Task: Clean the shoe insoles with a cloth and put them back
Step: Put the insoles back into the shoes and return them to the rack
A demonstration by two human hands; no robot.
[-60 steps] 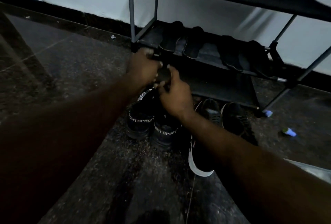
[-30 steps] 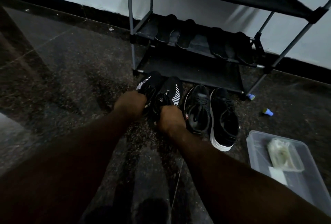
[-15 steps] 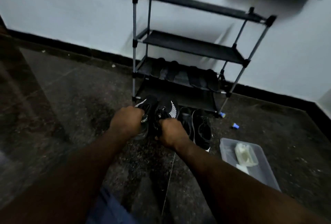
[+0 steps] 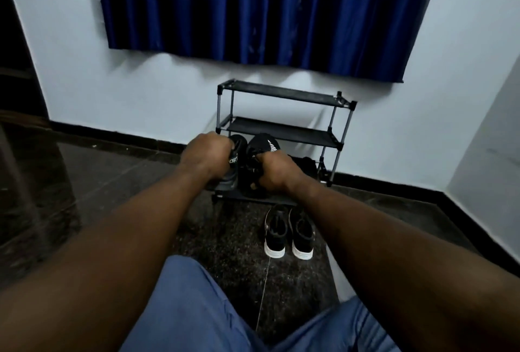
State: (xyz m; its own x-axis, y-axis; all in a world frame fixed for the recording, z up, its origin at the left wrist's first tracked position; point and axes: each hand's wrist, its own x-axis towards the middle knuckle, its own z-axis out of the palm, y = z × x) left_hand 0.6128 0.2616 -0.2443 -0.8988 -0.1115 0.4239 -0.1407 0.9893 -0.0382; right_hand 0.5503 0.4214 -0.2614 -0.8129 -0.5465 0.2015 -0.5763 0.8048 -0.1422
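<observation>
Gripping, fingers curled: L hand (image 4: 206, 154) on left sneaker (image 4: 235, 160), R hand (image 4: 277, 171) on right sneaker (image 4: 261, 145).

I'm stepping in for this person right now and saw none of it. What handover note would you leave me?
Hands: left hand grips the left sport shoe; right hand grips the right sport shoe, both held up in front of the shoe rack.
The white-soled pair stands on the floor, nearer you.
Done: nothing that shows; no insole is out and no cloth is in view.
Left: pull the insoles, wipe them, refit them.
</observation>
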